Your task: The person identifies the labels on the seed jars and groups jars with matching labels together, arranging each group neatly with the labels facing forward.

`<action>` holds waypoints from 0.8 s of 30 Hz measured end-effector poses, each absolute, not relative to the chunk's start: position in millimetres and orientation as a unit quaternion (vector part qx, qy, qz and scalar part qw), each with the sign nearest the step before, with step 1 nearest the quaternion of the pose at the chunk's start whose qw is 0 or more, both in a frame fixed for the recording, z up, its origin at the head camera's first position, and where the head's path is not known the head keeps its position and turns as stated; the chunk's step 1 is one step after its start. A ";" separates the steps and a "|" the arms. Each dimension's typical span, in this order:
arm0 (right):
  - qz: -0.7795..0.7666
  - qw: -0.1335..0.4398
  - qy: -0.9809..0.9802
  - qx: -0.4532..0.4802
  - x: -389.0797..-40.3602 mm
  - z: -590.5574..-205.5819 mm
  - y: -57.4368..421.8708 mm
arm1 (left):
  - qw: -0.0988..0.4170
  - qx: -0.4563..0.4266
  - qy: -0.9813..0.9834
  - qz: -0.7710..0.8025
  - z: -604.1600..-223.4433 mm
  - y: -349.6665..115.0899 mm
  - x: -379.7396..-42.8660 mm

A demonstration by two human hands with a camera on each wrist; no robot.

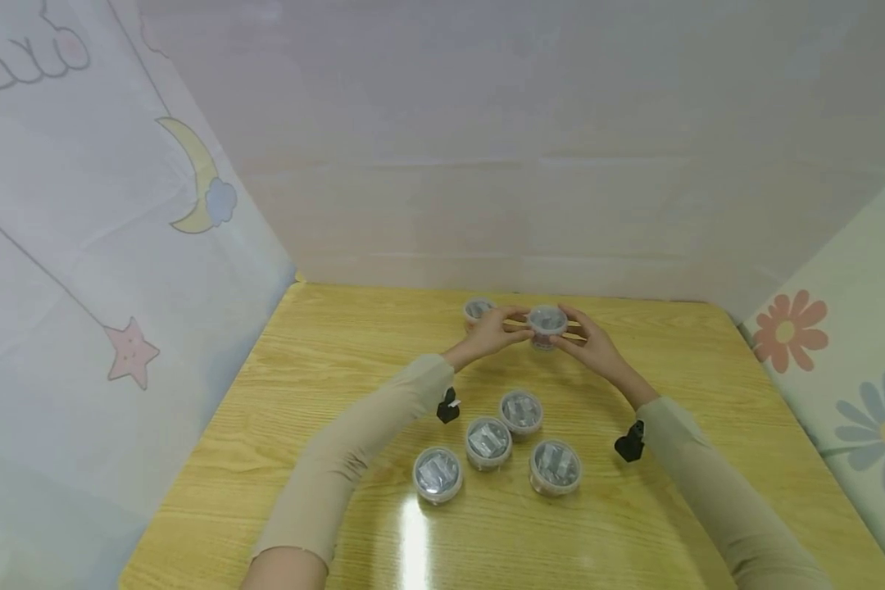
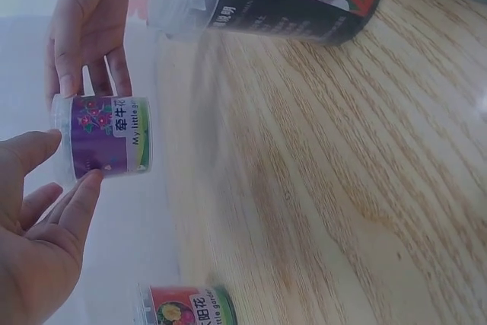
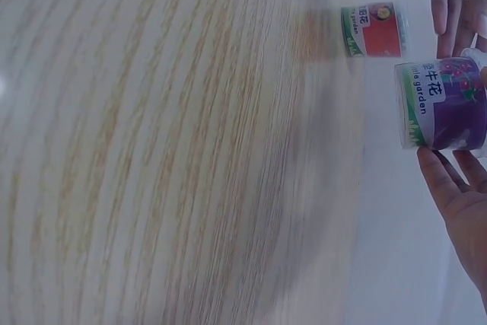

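A small clear plastic tub [image 1: 547, 321] with a purple flower label and "My little garden" print is held between my two hands, raised above the table. My left hand [image 1: 490, 334] grips its left side with thumb and fingers. From the right, my right hand [image 1: 592, 348] grips the opposite side. The left wrist view shows the purple-labelled tub [image 2: 110, 136] between the fingertips of both hands. Behind my left hand stands a similar red-labelled tub [image 1: 478, 309], partly hidden in the head view; its label [image 3: 380, 36] shows in the right wrist view.
Nearer on the wooden table [image 1: 324, 352] stand several more lidded tubs with grey packets visible inside: one at the left [image 1: 437, 475], a middle tub [image 1: 488, 442], a farther tub [image 1: 520, 411] and a right-hand tub [image 1: 555, 469]. A pale wall covering [image 1: 487, 197] rises behind.
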State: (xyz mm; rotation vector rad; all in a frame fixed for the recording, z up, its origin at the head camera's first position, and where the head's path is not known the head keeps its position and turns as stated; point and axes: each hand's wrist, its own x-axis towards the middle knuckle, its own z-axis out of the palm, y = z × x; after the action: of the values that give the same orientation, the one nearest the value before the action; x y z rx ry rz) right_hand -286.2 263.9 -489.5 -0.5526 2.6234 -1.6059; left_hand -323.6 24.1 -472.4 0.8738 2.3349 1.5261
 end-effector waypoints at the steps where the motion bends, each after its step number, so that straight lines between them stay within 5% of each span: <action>1: -0.516 0.008 0.838 -0.177 -286.4 -489.8 264.8 | 0.113 0.298 0.790 0.523 -472.8 24.7 -323.7; 24: -0.520 0.037 0.840 -0.151 -270.5 -457.2 260.0 | 0.124 0.286 0.789 0.529 -476.8 35.4 -326.0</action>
State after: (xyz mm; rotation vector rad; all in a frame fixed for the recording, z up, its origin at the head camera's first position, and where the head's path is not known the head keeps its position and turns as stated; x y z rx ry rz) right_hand -270.5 260.0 -457.2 -0.4620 2.5783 -1.5957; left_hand -326.0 35.4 -476.8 0.8326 2.3003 1.5433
